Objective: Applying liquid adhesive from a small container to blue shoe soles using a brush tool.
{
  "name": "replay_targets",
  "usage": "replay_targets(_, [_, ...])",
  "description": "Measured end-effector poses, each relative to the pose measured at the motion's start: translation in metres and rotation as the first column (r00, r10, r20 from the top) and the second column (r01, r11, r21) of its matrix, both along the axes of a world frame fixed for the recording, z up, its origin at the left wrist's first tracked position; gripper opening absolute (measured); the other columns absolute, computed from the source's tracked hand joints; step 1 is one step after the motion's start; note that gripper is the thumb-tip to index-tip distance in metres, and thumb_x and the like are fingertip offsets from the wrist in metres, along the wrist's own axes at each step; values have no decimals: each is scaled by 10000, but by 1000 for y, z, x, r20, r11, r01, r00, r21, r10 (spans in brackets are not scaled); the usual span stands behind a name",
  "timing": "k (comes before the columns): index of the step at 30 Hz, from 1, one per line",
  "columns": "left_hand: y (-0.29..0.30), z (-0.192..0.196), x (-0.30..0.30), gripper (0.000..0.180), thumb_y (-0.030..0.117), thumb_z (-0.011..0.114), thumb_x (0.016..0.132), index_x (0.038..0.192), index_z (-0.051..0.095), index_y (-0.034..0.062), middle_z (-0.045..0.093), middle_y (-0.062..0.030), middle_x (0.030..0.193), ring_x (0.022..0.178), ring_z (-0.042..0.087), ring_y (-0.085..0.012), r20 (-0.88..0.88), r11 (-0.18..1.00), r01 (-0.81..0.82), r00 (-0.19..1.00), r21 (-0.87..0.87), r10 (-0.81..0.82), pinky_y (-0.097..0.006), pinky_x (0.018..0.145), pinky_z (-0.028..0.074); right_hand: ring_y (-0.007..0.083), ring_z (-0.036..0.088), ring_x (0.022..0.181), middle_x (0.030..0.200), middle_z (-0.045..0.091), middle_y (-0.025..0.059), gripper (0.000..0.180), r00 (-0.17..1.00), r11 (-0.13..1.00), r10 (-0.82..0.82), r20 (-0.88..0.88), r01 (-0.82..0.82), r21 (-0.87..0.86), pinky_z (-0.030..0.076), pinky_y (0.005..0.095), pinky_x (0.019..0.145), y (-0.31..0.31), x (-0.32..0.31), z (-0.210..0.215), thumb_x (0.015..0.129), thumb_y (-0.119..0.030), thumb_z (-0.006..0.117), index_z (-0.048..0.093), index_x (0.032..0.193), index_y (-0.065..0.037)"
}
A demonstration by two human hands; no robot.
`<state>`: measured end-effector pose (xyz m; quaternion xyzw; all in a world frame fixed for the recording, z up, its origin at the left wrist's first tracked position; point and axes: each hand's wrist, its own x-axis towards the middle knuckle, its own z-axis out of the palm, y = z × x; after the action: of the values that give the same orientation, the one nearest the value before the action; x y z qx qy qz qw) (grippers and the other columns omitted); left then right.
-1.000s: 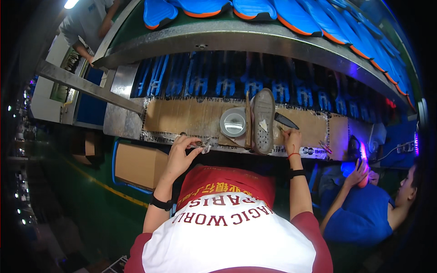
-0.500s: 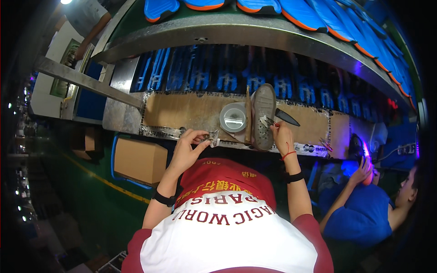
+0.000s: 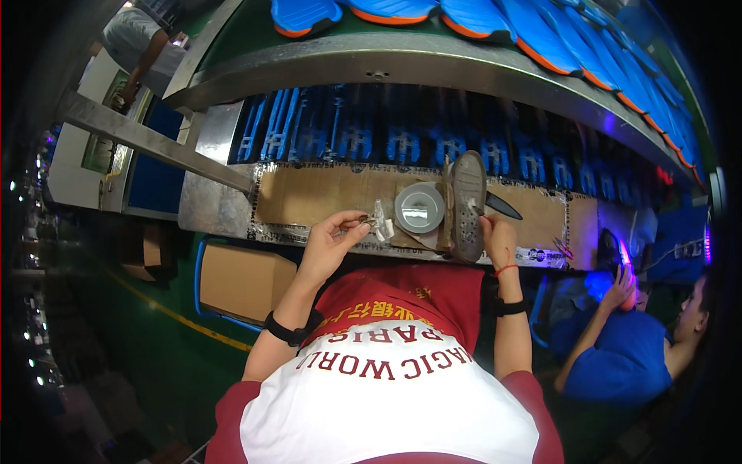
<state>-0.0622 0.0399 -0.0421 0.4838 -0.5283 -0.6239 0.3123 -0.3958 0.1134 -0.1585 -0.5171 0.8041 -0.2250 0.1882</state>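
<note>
A grey-brown shoe with small holes over its near half stands lengthwise on the cardboard-covered bench. My right hand is at the shoe's near right edge, its fingers pinched together; what they hold, if anything, is hidden. My left hand pinches a crinkled clear plastic wrapper left of the shoe, over the bench's near edge. Between the wrapper and the shoe sits a round grey-white tub. A dark pointed blade lies just right of the shoe.
A metal rail crosses above the bench, with blue orange-edged soles on the green surface beyond. Blue pieces line the back. At right a person in blue handles a lit object. A cardboard box stands lower left.
The view has shifted, so the bench things sit farther right. A small white piece and red-tipped item at my right fingers no longer show. More of the wrapper shows beyond my left fingers.
</note>
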Motion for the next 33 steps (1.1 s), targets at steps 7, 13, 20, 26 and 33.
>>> replay_targets(7, [-17, 26, 21, 303, 148, 698, 854, 1102, 630, -13, 599, -32, 930, 859, 555, -71, -122, 1000, -11, 993, 2, 12, -206, 796, 475, 182, 559, 530, 638, 597, 125, 179, 958, 951, 70, 280, 21, -310, 434, 297, 517, -3, 88, 146, 885, -160, 625, 635, 933, 12])
replay_targets(13, [-29, 35, 42, 273, 144, 689, 862, 1069, 624, -22, 608, -29, 896, 823, 565, -61, -171, 999, -23, 985, -28, 18, -194, 753, 477, 254, 624, 566, 729, 638, 146, 153, 938, 879, 311, 151, -224, -422, 466, 309, 497, -4, 168, 173, 839, -98, 675, 615, 929, 10])
replay_targets(20, [-33, 41, 62, 246, 123, 665, 876, 1072, 613, -15, 629, -27, 911, 850, 579, -71, -183, 999, -12, 983, -50, 2, -210, 775, 466, 280, 624, 576, 738, 638, 139, 178, 944, 848, 330, 8, -293, -442, 467, 325, 481, -8, 201, 171, 827, -114, 689, 604, 923, 9])
replay_targets(26, [-33, 42, 70, 268, 118, 712, 839, 1043, 629, -34, 606, -28, 861, 772, 566, -53, -184, 996, -27, 983, -89, 11, -186, 716, 476, 286, 616, 570, 742, 634, 136, 177, 949, 846, 310, -60, -304, -438, 464, 331, 479, -10, 214, 170, 825, -121, 691, 600, 918, 0])
replay_targets(33, [-30, 41, 71, 253, 112, 717, 833, 1023, 638, -36, 610, -24, 840, 766, 567, -50, -180, 998, -3, 984, -55, -7, -181, 712, 478, 291, 612, 568, 726, 625, 132, 175, 959, 861, 281, -41, -271, -430, 461, 331, 479, -12, 220, 169, 826, -119, 691, 596, 907, 3])
